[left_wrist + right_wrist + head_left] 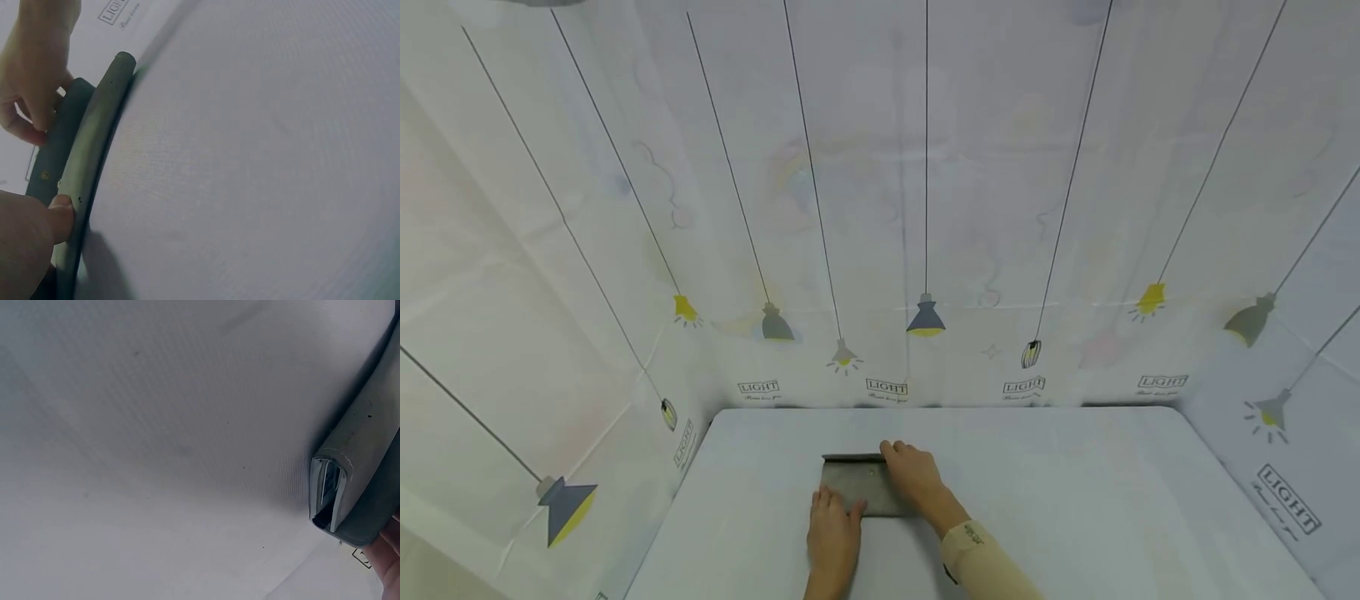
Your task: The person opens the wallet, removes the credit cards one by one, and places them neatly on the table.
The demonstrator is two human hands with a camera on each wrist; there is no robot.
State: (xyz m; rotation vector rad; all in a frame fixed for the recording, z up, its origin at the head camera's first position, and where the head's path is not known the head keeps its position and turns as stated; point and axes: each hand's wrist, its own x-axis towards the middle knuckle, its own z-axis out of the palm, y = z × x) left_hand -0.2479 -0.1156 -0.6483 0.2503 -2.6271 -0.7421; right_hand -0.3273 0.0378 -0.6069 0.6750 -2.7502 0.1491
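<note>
A grey-green, leather-like folded case (880,492) with a small stud lies on the white table, a dark strip along its far edge. My left hand (833,529) holds its near left corner; in the left wrist view the thumb (61,219) presses on the case's rounded body (100,134). My right hand (917,475) pinches the raised flap at the far right, and the left wrist view shows that flap (62,144) standing apart from the body. In the right wrist view, the case's end (328,494) shows folded layers, with right fingers (384,550) at the flap's edge.
The white table (1075,500) stretches around the case on every side. Behind it and at both sides hang pale wall sheets (1000,208) printed with lamps and the word LIGHT.
</note>
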